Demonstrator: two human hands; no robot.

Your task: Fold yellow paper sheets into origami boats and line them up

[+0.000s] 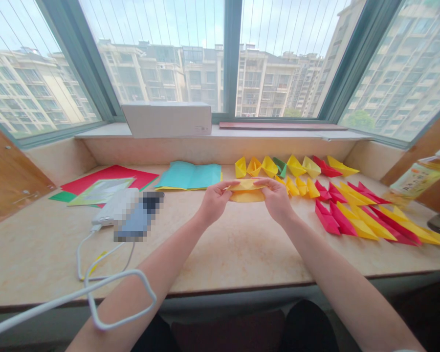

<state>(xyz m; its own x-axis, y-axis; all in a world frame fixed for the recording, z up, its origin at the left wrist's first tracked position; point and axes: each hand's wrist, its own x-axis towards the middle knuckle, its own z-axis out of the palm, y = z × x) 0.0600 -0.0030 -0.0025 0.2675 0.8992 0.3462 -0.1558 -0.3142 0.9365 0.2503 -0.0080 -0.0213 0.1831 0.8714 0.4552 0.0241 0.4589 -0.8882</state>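
A yellow piece of folded paper (247,194) is held up between my two hands, above the middle of the stone ledge. My left hand (215,201) pinches its left end, thumb toward me. At the opposite end, my right hand (277,197) grips it the same way. A crease runs across the paper, with a narrower folded band along the top. Just behind and right of my right hand stand small yellow folded paper boats (297,187). Fingers hide both ends of the sheet.
Rows of red paper boats (328,218) and yellow ones fill the right side. Turquoise paper sheets (190,175), red paper (106,177), a white power bank (119,205) and a blurred phone (137,220) lie left. A white cable (122,276) loops over my left forearm. A bottle (421,176) stands far right.
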